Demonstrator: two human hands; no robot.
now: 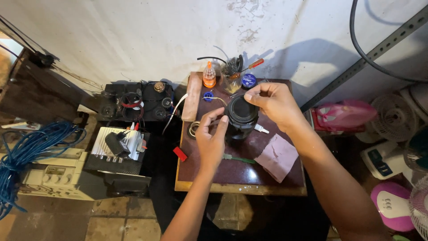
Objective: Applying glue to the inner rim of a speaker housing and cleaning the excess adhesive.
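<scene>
Small dark-red table [240, 176] pushed against a stained white wall [147, 35], tiled floor below. I'm looking straight down on it from the head cam.

Black cylindrical part [241, 117], open end up, sits over the middle of the table, between both hands. Left hand [210, 140] is at its left side, fingers curled, thumb and forefinger tips against the part's wall. Looks like a light pinch, but I can't tell if anything small is in it. Right hand [274, 103] is over the top right rim, fingertips bunched and pressing on the edge; palm is off the part. I can't see whether the part rests on the table or is lifted.

Around it:
- pink cloth [278, 156] lies flat to the right of the part, near the table's front
- green-handled tool [238, 159] lies just in front of the part
- small white nozzle [261, 129] pokes out beside the part's right side
- orange glue bottle [209, 76], clear cup [232, 80] with a red-handled screwdriver [250, 65], and blue tin [248, 81] stand along the back edge
- coil of thin wire [194, 128] sits left of the left hand

Off the table: black electronics unit [142, 102] and finned silver box [118, 145] on the left, blue cable bundle [31, 149] far left, fans [394, 116] and pink casing [343, 114] on the right.
</scene>
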